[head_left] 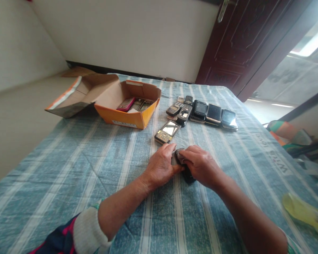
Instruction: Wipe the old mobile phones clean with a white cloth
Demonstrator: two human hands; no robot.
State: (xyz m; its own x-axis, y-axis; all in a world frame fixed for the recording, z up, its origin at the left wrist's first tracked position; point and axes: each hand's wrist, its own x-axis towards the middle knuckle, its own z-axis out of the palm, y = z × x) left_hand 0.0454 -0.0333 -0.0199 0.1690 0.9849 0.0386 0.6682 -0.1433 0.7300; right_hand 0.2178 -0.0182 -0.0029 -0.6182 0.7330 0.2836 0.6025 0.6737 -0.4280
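A dark mobile phone [188, 175] lies between my hands, low over the cloth and partly covered by my fingers. My left hand [162, 164] is closed on its left side, with the thumb laid across it. From the right, my right hand [201, 164] grips it with the fingers bent over its upper end. A small greyish patch shows under those fingertips; whether it belongs to the phone I cannot tell. Just beyond my left hand lies a keypad phone [168, 132] with a bright, reflecting screen.
Behind it sit more old phones, among them a slider phone [184, 114] and a stack of dark touchscreen phones [200, 108]. To the left stands an open orange cardboard box [131, 121] with several phones inside. A striped blue cloth [108, 155] covers the surface; a yellow item [303, 211] lies at right.
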